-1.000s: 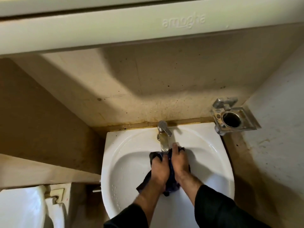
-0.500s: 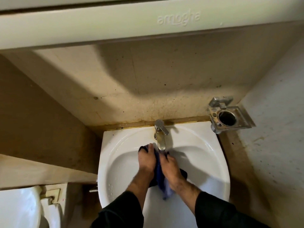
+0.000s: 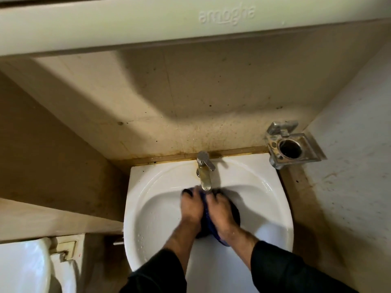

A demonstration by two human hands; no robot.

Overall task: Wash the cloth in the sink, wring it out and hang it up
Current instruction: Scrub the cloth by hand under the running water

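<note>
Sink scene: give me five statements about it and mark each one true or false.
1. Both hands, left hand and right hand, are on the dark blue cloth. True.
2. The cloth hangs from the metal holder. False: it is in the white sink, under the hands.
3. The hands are just below the tap spout. True.
4. The metal holder has a cup in it. False: its ring is empty.
5. The sleeves are white. False: they are black.

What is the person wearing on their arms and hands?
Both arms have black long sleeves, pushed up so the forearms show. The left sleeve and right sleeve look plain. The left hand and right hand are bare: no gloves, rings or watch visible.
</note>
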